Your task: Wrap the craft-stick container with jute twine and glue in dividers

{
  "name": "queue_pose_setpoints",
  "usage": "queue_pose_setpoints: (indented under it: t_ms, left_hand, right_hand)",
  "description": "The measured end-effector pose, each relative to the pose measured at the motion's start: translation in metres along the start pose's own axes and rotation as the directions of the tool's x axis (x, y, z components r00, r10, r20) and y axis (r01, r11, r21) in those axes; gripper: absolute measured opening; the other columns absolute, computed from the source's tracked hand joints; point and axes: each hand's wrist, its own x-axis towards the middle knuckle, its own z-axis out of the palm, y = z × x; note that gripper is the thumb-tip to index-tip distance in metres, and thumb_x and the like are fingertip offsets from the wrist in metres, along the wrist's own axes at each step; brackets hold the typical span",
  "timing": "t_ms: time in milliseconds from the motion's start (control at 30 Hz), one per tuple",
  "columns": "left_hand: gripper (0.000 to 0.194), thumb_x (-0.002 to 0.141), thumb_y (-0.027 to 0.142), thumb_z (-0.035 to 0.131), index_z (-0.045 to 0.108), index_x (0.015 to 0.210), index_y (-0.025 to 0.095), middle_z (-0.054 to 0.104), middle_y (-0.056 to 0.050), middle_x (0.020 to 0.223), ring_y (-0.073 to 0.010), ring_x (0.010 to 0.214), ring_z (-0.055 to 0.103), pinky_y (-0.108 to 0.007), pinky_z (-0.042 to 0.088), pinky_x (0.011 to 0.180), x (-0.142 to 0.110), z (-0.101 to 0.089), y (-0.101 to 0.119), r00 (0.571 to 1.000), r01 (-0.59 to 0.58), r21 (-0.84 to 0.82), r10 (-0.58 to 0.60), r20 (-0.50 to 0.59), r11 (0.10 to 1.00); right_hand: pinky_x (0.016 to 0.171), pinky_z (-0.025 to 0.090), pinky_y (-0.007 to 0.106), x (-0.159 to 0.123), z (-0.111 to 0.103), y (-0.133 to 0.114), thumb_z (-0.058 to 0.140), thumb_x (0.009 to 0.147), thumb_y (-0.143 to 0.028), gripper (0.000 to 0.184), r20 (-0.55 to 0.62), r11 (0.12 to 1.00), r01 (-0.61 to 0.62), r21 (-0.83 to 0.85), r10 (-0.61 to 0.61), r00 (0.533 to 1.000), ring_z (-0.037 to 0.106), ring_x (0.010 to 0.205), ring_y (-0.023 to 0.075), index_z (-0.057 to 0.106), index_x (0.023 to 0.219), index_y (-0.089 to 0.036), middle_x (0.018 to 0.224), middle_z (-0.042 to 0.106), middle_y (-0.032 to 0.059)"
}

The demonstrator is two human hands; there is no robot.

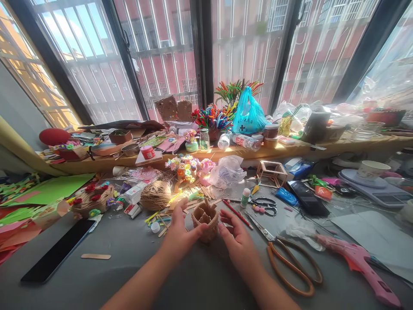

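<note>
A small brown pot (211, 231) is sitting between the person's two hands, with brown pieces poking up inside it. The left hand (179, 230) is curving around its left side, thumb and fingers standing apart, the thumb lying across the pot's wall; the right hand (238, 234) is cupping loosely just beside the other side, fingers parted, and whether it is touching cannot be told. Under both hands a grey tabletop (135, 280) is spreading out. Beyond the left hand a ball of twine (155, 195) is lying; right of the right hand, brown-handled scissors (300, 267) and a pink glue gun (358, 256) are resting. Farther past the grip, a wooden ledge (176, 160) is carrying crowded clutter and a blue plastic bag (250, 113), while sunlight is coming through dark-framed, barred windows (161, 47) behind.
</note>
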Motion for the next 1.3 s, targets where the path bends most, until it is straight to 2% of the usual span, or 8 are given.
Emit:
queue_pose_setpoints:
  t_ms: [67, 167, 367, 800, 1000, 1100, 1167, 1300]
  left_hand:
    - [0.092, 0.072, 0.047, 0.089, 0.045, 0.151, 0.029, 0.045, -0.016, 0.161, -0.0410, 0.147, 0.044, -0.057, 0.036, 0.121, 0.015, -0.018, 0.007, 0.984, -0.071, 0.034, 0.065, 0.167, 0.997]
    - [0.122, 0.055, 0.039, 0.100, 0.038, 0.160, 0.033, 0.041, -0.014, 0.166, -0.0421, 0.150, 0.042, -0.058, 0.033, 0.123, 0.036, -0.036, 0.021, 0.892, -0.171, 0.079, 0.121, 0.435, 0.982]
    - [0.112, 0.061, 0.028, 0.095, 0.040, 0.158, 0.034, 0.056, -0.011, 0.154, -0.0350, 0.148, 0.047, -0.055, 0.036, 0.122, 0.056, -0.032, 0.027, 0.822, -0.139, 0.042, 0.092, 0.562, 0.989]
    - [0.088, 0.064, 0.033, 0.093, 0.047, 0.139, 0.027, 0.066, -0.012, 0.135, -0.0341, 0.123, 0.066, -0.049, 0.054, 0.105, 0.013, 0.013, 0.020, 0.956, 0.058, -0.005, -0.054, 0.287, 0.998]
    - [0.096, 0.062, 0.043, 0.096, 0.051, 0.146, 0.029, 0.049, -0.015, 0.156, -0.0384, 0.143, 0.049, -0.054, 0.042, 0.116, 0.016, -0.007, 0.013, 0.984, -0.021, -0.066, 0.032, 0.175, 0.998]
    - [0.043, 0.083, 0.056, 0.077, 0.073, 0.111, 0.023, 0.066, -0.013, 0.136, -0.0333, 0.134, 0.056, -0.047, 0.042, 0.115, 0.011, -0.025, 0.009, 0.995, -0.089, -0.202, 0.078, -0.063, 0.975]
    - [0.043, 0.091, 0.061, 0.066, 0.074, 0.078, 0.021, 0.074, -0.010, 0.115, -0.0287, 0.121, 0.062, -0.040, 0.044, 0.111, -0.002, -0.030, 0.008, 0.975, -0.123, -0.302, 0.058, -0.216, 0.945]
    - [0.046, 0.086, 0.064, 0.071, 0.075, 0.071, 0.020, 0.078, -0.007, 0.089, -0.0239, 0.095, 0.069, -0.034, 0.052, 0.095, -0.044, -0.007, 0.013, 0.989, 0.009, -0.618, -0.097, -0.108, 0.786]
  right_hand:
    - [0.101, 0.058, 0.050, 0.000, 0.001, -0.001, 0.070, 0.091, -0.051, 0.053, 0.016, 1.000, 0.028, 0.013, -0.028, 0.999, 0.067, 0.121, 0.0331, 0.064, 0.137, -0.027, 0.138, 0.068, 0.0112]
    - [0.104, 0.057, 0.050, -0.002, 0.003, -0.003, 0.076, 0.087, -0.045, 0.058, 0.074, 0.993, 0.114, 0.005, -0.114, 0.991, 0.064, 0.127, 0.0333, 0.062, 0.140, -0.027, 0.143, 0.065, 0.0106]
    - [0.109, 0.052, 0.053, -0.002, 0.003, -0.002, 0.079, 0.084, -0.035, 0.064, 0.067, 0.988, 0.146, -0.048, -0.143, 0.987, 0.059, 0.133, 0.0341, 0.057, 0.143, -0.026, 0.145, 0.062, 0.0114]
    - [0.115, 0.049, 0.053, -0.006, 0.001, -0.002, 0.073, 0.090, -0.039, 0.066, 0.157, 0.997, 0.057, 0.047, -0.064, 0.986, 0.059, 0.137, 0.0325, 0.050, 0.151, -0.032, 0.157, 0.054, 0.0079]
    - [0.115, 0.046, 0.055, -0.004, 0.002, -0.002, 0.069, 0.093, -0.047, 0.055, -0.033, 0.995, 0.064, 0.080, -0.061, 0.998, 0.058, 0.136, 0.0343, 0.057, 0.143, -0.030, 0.149, 0.059, 0.0098]
    - [0.101, 0.057, 0.048, -0.005, -0.003, -0.013, 0.061, 0.100, -0.044, 0.047, -0.182, 0.960, 0.195, 0.202, -0.159, 0.970, 0.065, 0.122, 0.0283, 0.051, 0.144, -0.032, 0.140, 0.063, 0.0103]
    - [0.084, 0.062, 0.039, -0.010, -0.007, -0.023, 0.057, 0.102, -0.038, 0.034, -0.191, 0.928, 0.309, 0.208, -0.271, 0.943, 0.070, 0.103, 0.0229, 0.056, 0.136, -0.032, 0.124, 0.066, 0.0089]
    - [0.066, 0.058, 0.029, -0.038, -0.002, -0.040, 0.053, 0.104, -0.038, 0.020, 0.166, 0.819, 0.528, 0.224, -0.566, 0.807, 0.067, 0.071, 0.0167, 0.070, 0.107, -0.028, 0.089, 0.067, 0.0040]
